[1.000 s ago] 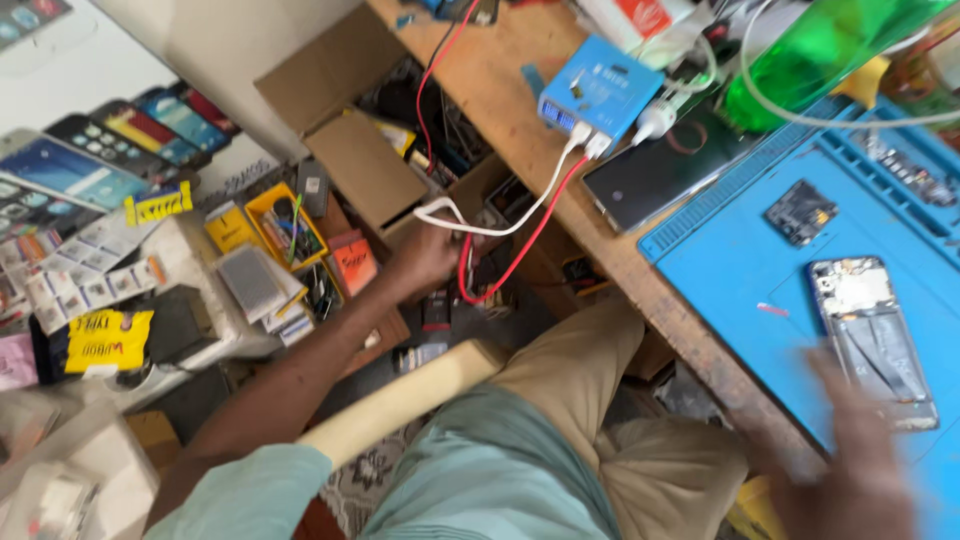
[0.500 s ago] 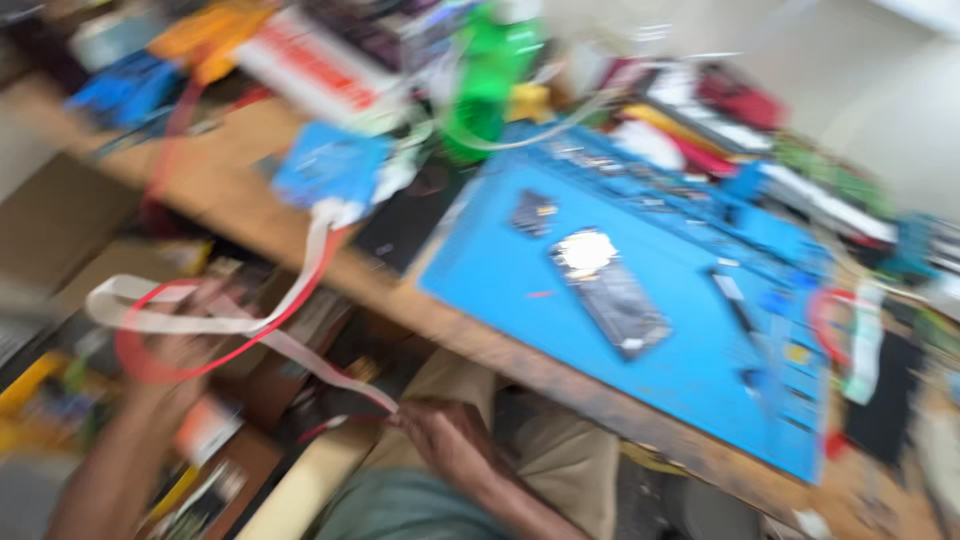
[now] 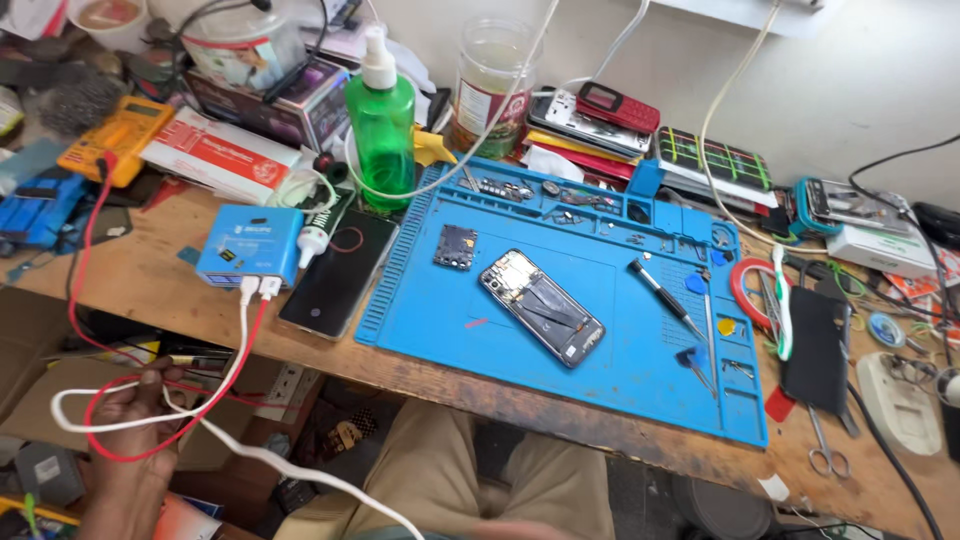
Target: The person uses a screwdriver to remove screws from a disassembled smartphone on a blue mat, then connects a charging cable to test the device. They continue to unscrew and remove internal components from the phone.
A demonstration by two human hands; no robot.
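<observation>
- The left hand (image 3: 135, 425) sits in the lower left of the frame, below the edge of the wooden bench (image 3: 150, 270), with the fingers curled around a loop of white cable (image 3: 225, 385) and red cable (image 3: 140, 455).
- Both cables rise up and to the right from that hand to the small blue box (image 3: 248, 248) near the bench's front edge, so the box lies above and to the right of the hand, not far from it.
- The white cable also trails away down and to the right, across the lap, toward the bottom middle of the frame.
- The opened phone (image 3: 541, 307) lies on the blue mat (image 3: 420, 300) in the middle of the frame, well apart from the left hand, up and to the right of it.
- Its long axis runs diagonally, from upper left to lower right.
- A small dark board (image 3: 455, 246) lies just beside the phone, to its upper left.
- A screwdriver (image 3: 665, 298) rests to the phone's right on the mat.
- A green bottle (image 3: 381, 120) stands behind the mat's upper left corner.
- The right hand (image 3: 510, 530) shows only as a blurred edge at the bottom middle of the frame; whether it is open or holds anything cannot be told.
- Of the two hands, that blurred one is the nearer to the phone.
</observation>
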